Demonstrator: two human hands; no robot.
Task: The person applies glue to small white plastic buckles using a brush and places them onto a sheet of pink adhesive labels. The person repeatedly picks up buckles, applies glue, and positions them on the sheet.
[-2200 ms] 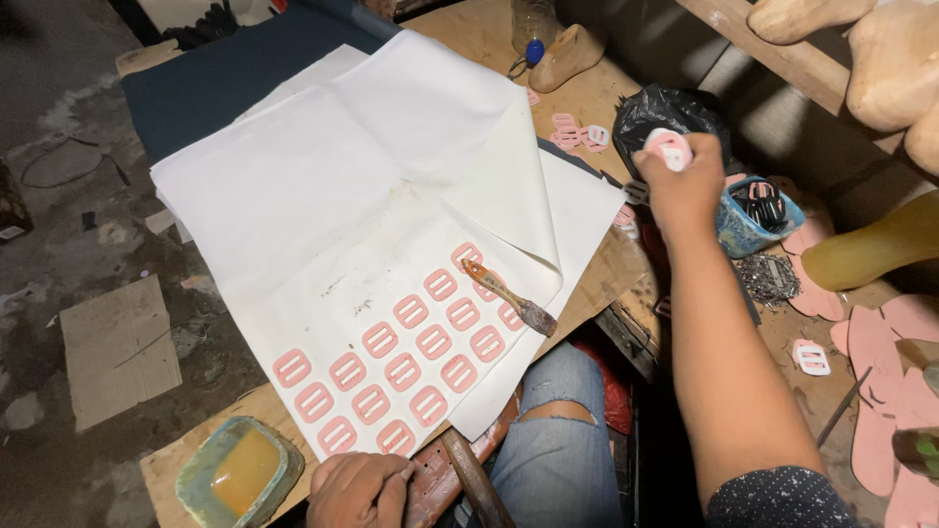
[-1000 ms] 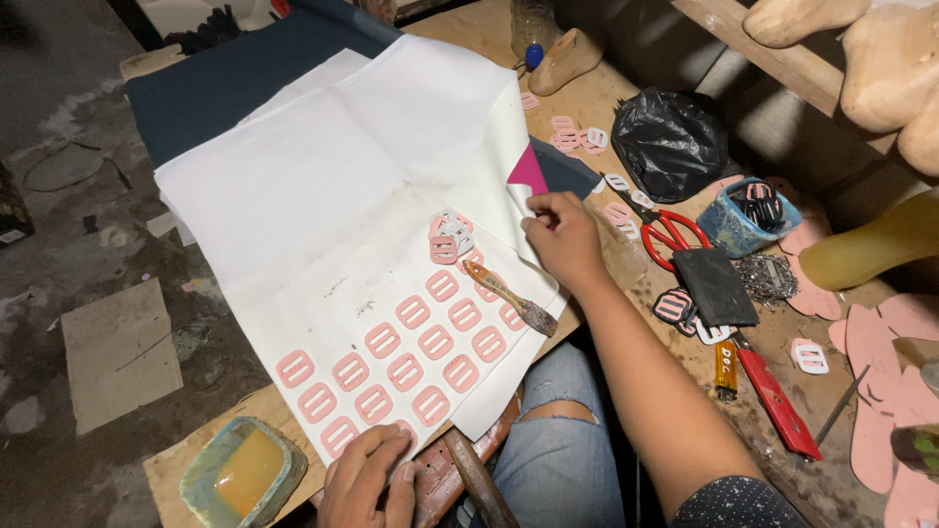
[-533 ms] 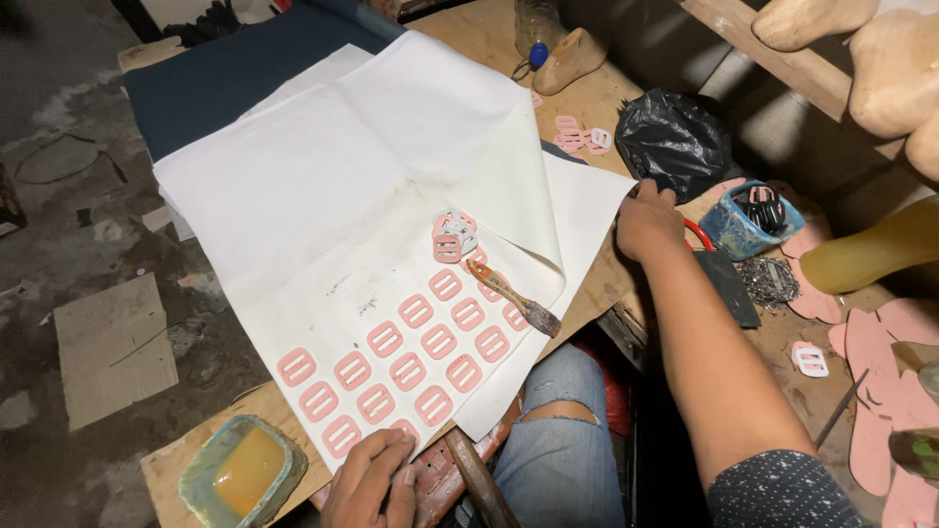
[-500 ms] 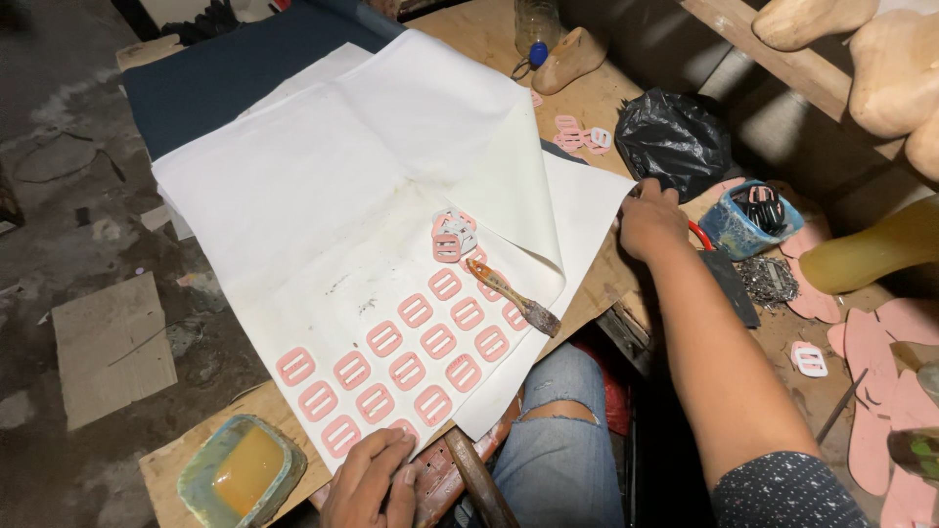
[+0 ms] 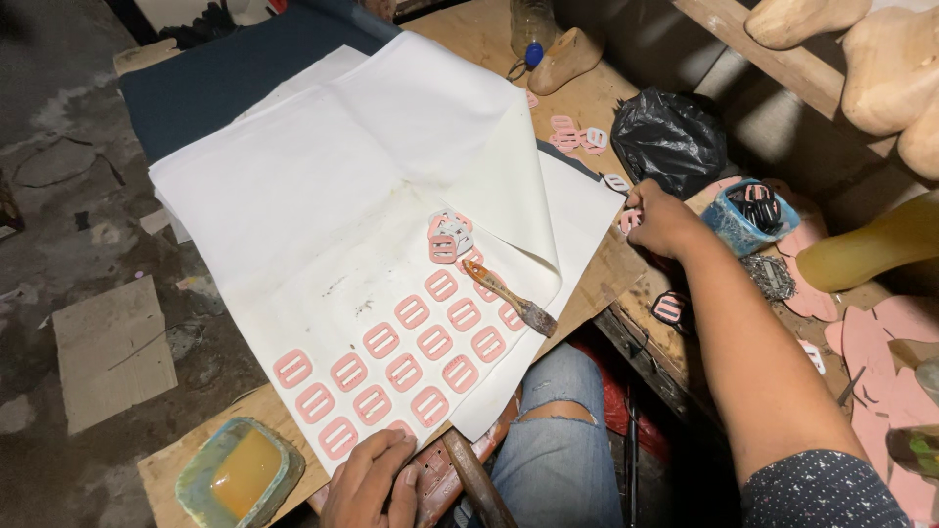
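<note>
A large white sheet (image 5: 323, 196) covers the wooden board. On its near part lie several pink buckle-shaped cut-outs (image 5: 391, 357) in rows, with a small loose pile (image 5: 448, 233) above them. A glue brush (image 5: 509, 298) rests on the sheet beside the rows. My right hand (image 5: 660, 217) reaches to the right edge of the board by a black plastic bag (image 5: 670, 137), its fingers pinched on a small pink cut-out (image 5: 629, 221). My left hand (image 5: 372, 481) lies flat on the board's near edge, next to a hammer handle (image 5: 477, 484).
A tub of yellow glue (image 5: 240, 474) stands at the near left corner. More pink pieces (image 5: 575, 135) lie by the bag. A blue tub of dark buckles (image 5: 748, 210) and pink sole shapes (image 5: 880, 352) are at right. Wooden shoe lasts (image 5: 885, 59) sit on a shelf.
My right hand dropped pieces onto the loose pile on the sheet, then swung back right to the bag's side. The left hand stayed put.
</note>
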